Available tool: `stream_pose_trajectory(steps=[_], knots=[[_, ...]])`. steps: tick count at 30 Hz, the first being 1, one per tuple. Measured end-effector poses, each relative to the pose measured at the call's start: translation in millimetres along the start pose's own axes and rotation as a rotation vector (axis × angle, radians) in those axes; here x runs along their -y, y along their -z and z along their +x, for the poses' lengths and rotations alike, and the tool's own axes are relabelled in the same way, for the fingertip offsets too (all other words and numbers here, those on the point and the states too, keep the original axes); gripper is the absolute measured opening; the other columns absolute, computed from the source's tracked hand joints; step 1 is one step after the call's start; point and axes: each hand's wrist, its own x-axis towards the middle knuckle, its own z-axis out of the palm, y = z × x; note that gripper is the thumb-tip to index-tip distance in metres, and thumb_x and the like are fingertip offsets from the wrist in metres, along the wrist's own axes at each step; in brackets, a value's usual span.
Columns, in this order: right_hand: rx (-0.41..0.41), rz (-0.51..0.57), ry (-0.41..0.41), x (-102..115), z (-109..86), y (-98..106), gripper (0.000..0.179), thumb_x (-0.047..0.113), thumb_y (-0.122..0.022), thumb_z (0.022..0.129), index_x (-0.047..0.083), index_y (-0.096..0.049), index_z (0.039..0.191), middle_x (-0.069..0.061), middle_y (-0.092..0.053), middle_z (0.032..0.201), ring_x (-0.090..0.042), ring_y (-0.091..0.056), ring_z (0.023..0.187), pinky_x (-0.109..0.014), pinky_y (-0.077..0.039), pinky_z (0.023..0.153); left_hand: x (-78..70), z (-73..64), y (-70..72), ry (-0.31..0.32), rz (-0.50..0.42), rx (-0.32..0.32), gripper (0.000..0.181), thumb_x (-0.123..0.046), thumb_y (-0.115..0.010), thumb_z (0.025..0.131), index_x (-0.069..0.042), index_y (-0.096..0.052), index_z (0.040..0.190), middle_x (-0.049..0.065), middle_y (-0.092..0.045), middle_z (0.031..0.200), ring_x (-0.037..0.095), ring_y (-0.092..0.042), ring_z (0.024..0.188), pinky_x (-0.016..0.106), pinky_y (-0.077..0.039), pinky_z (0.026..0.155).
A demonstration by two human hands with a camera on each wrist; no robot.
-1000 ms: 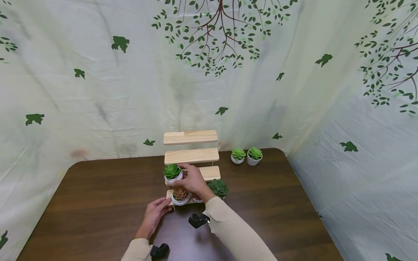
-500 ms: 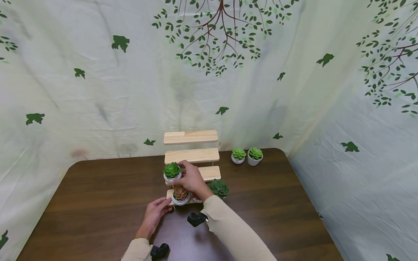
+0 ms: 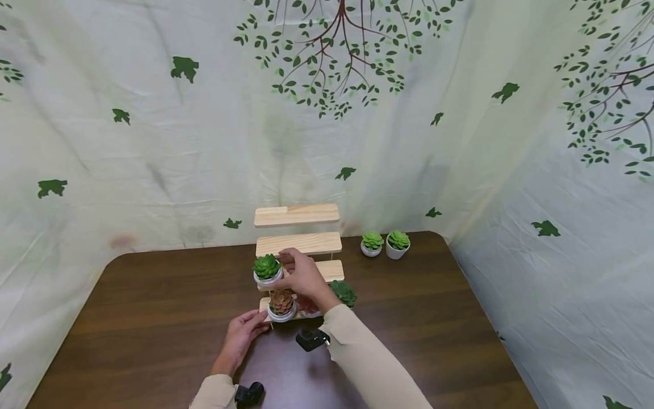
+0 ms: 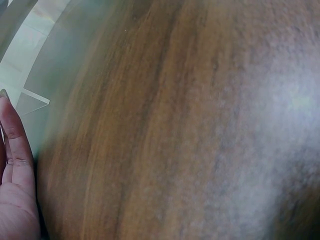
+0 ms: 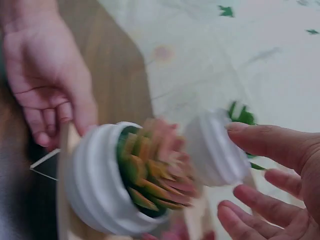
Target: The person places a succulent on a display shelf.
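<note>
A tiered wooden plant stand [image 3: 298, 245] stands at the back of the table. My left hand [image 3: 242, 336] pinches the left end of its lowest shelf, thumb against the edge. On the second shelf from the bottom, at the left end, sits a green succulent in a white pot [image 3: 267, 270]. My right hand [image 3: 305, 279] is around its right side, thumb [image 5: 250, 137] and fingers spread at the rim. Below it, a reddish-brown succulent [image 3: 281, 303] in a white ribbed pot stands on the lowest shelf. Beside that, another potted succulent is mostly hidden by my right hand.
A dark green succulent [image 3: 343, 292] stands at the lowest shelf's right end, partly behind my right wrist. Two light green potted succulents [image 3: 372, 243] stand at the back right of the brown table [image 3: 168, 307]. A leaf-printed curtain [image 3: 204, 142] hangs close behind.
My right hand has loosened around the green succulent's pot and shifted slightly away, with shelf showing between them. The left hand stays at the lowest shelf.
</note>
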Motion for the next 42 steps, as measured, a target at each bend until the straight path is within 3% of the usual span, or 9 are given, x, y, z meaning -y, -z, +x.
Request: stream_pose_trajectory(steps=[5,15,19,23,26,30,33,37,42], knots=[[-0.014,0.118,0.007,-2.7,-6.0,19.7,0.064,0.005,-0.082,0.074,0.005,-0.053,0.131,-0.016,-0.059,0.123,-0.036,-0.057,0.112,-0.039,-0.052,0.090,-0.6,-0.2,0.2,0.015,-0.003,-0.016,0.009,0.000,-0.060,0.093,-0.004,-0.067,0.088,-0.001,-0.067,0.080,0.010,-0.064,0.073,0.023,-0.057,0.070],[-0.172,0.389,0.021,-31.8,-22.7,79.9,0.059,-0.001,-0.075,0.080,0.000,-0.050,0.133,-0.022,-0.051,0.132,-0.038,-0.053,0.117,-0.040,-0.053,0.091,-1.8,0.8,-0.3,0.041,-0.001,-0.021,0.010,-0.002,-0.059,0.094,-0.006,-0.067,0.089,-0.002,-0.067,0.079,0.009,-0.064,0.072,0.023,-0.056,0.071],[-0.279,0.405,0.009,-50.2,-25.4,103.3,0.058,-0.002,-0.075,0.079,0.001,-0.050,0.132,-0.022,-0.051,0.131,-0.036,-0.054,0.116,-0.036,-0.053,0.089,1.5,1.2,1.5,0.014,0.007,-0.007,0.006,-0.004,-0.062,0.093,-0.005,-0.067,0.089,-0.001,-0.067,0.079,0.009,-0.064,0.073,0.023,-0.056,0.071],[-0.389,0.418,-0.009,-69.7,-27.1,125.1,0.058,-0.001,-0.074,0.080,0.003,-0.050,0.132,-0.019,-0.051,0.131,-0.038,-0.051,0.119,-0.034,-0.052,0.088,4.5,0.2,4.8,-0.083,-0.016,0.081,0.008,-0.012,-0.068,0.090,-0.004,-0.069,0.091,-0.001,-0.068,0.083,0.009,-0.065,0.075,0.022,-0.057,0.070],[-0.460,0.442,-0.015,-86.4,-27.7,140.7,0.057,-0.001,-0.073,0.081,0.003,-0.048,0.133,-0.021,-0.049,0.132,-0.041,-0.047,0.122,-0.026,-0.050,0.086,5.3,0.1,5.3,-0.108,-0.019,0.102,0.012,-0.017,-0.071,0.088,-0.005,-0.069,0.091,-0.001,-0.068,0.084,0.008,-0.065,0.076,0.021,-0.057,0.070],[-0.532,0.467,-0.004,-105.7,-30.1,160.3,0.059,-0.004,-0.072,0.082,0.001,-0.045,0.134,-0.021,-0.048,0.133,-0.038,-0.046,0.120,-0.018,-0.048,0.084,2.2,1.5,2.1,-0.013,0.010,0.007,0.005,-0.008,-0.065,0.091,-0.003,-0.067,0.092,-0.001,-0.067,0.082,0.009,-0.064,0.075,0.023,-0.057,0.071],[-0.586,0.447,0.014,-121.2,-31.4,174.2,0.063,-0.004,-0.073,0.082,-0.001,-0.042,0.136,-0.021,-0.047,0.134,-0.035,-0.046,0.121,-0.030,-0.046,0.097,0.3,2.0,0.6,0.038,0.008,-0.031,0.005,-0.001,-0.060,0.093,-0.001,-0.065,0.093,0.000,-0.067,0.081,0.010,-0.064,0.074,0.024,-0.057,0.072],[-0.648,0.398,0.057,-145.0,-29.8,191.4,0.067,-0.004,-0.074,0.080,-0.002,-0.040,0.138,-0.024,-0.046,0.136,-0.036,-0.042,0.126,-0.049,-0.033,0.109,0.2,2.5,0.5,0.037,0.003,-0.033,0.005,-0.001,-0.060,0.093,-0.001,-0.065,0.093,0.000,-0.067,0.081,0.011,-0.064,0.074,0.024,-0.057,0.072],[-0.690,0.381,0.034,-169.2,-29.1,208.6,0.070,-0.002,-0.075,0.080,0.000,-0.039,0.140,-0.022,-0.046,0.137,-0.035,-0.041,0.128,-0.048,-0.033,0.109,-0.2,2.5,1.8,0.027,0.010,-0.024,0.006,0.000,-0.060,0.093,-0.002,-0.066,0.092,0.000,-0.067,0.081,0.011,-0.064,0.074,0.025,-0.057,0.072]])
